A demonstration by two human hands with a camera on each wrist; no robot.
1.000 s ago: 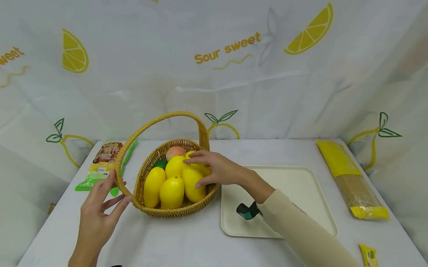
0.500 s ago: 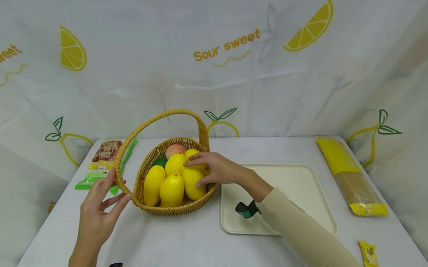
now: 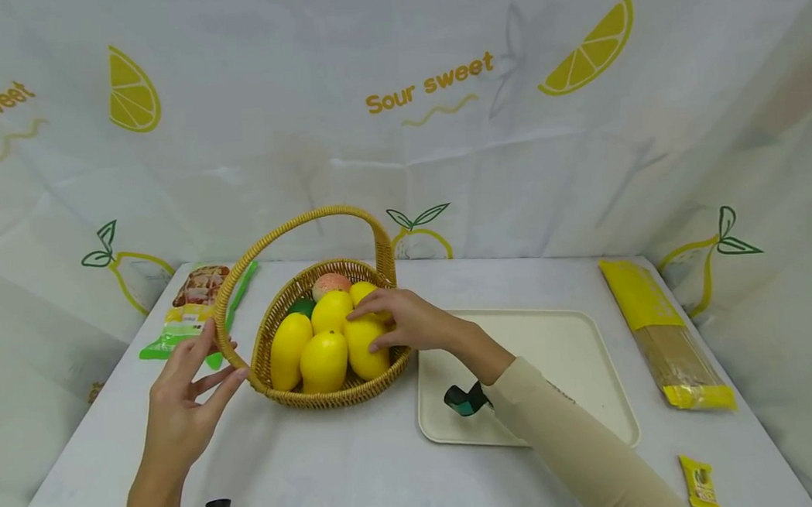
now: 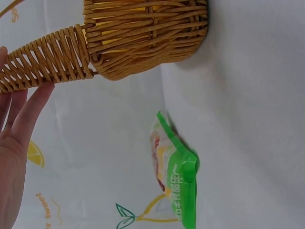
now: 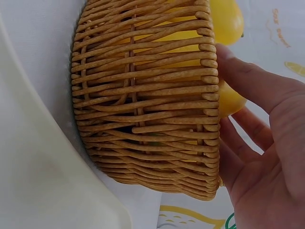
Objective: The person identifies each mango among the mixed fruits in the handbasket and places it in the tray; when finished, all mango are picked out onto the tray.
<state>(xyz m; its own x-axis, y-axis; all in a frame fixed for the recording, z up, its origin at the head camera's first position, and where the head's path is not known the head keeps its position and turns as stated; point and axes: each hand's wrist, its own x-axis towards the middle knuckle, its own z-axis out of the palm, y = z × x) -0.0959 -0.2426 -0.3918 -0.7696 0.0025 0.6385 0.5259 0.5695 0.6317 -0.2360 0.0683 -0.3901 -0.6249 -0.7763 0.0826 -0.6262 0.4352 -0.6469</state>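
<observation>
A wicker basket (image 3: pixel 296 398) holds several yellow mangoes, a peach (image 3: pixel 331 284) and a dark green fruit (image 3: pixel 302 306), mostly hidden. My left hand (image 3: pixel 183 403) pinches the left side of its tall handle (image 3: pixel 222 307); the left wrist view shows thumb and fingers on either side of the woven handle (image 4: pixel 45 59). Reaching over the basket's right rim, my right hand (image 3: pixel 413 320) has its fingers curled round the rightmost front mango (image 3: pixel 365 349). In the right wrist view the basket wall (image 5: pixel 147 100) hides most of that fruit, and the thumb lies by the rim.
A cream tray (image 3: pixel 558 345) lies right of the basket, under my right forearm. Beyond it are a yellow-and-clear noodle packet (image 3: pixel 665 338) and a small yellow sachet (image 3: pixel 701 483). A green food bag (image 3: pixel 196 301) lies behind my left hand. A printed curtain hangs behind the table.
My right hand's fingers have drawn in closer round the mango. My left hand stays at the handle, and the basket stays in place. The head view has shifted slightly.
</observation>
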